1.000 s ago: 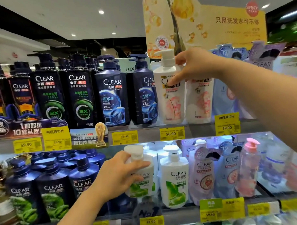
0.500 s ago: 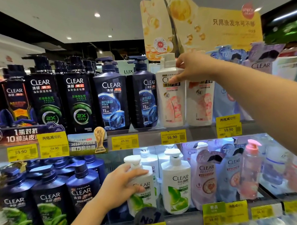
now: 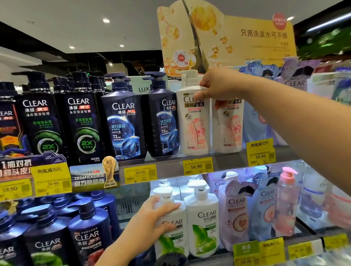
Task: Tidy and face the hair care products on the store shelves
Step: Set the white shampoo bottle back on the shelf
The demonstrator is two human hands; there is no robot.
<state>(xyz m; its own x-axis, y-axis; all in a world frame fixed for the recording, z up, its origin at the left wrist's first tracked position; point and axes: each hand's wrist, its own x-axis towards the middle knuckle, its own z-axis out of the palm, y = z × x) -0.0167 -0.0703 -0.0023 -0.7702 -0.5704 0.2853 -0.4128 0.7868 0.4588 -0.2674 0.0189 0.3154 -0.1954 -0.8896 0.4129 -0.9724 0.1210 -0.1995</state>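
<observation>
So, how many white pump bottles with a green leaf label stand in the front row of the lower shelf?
2. One bottle is held by the left hand; the other bottle stands just right of it. More white pump tops show behind, so further bottles may be hidden.

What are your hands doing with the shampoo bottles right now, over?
Right hand grips white pink-flower bottle, top shelf. Left hand grips white green-leaf bottle, lower shelf. Both bottles upright. Nothing in the way.

Yellow price tags [image 3: 197,166] on shelf edge, golden promotional board [image 3: 227,37] above, recessed ceiling lights [image 3: 106,20]
</observation>
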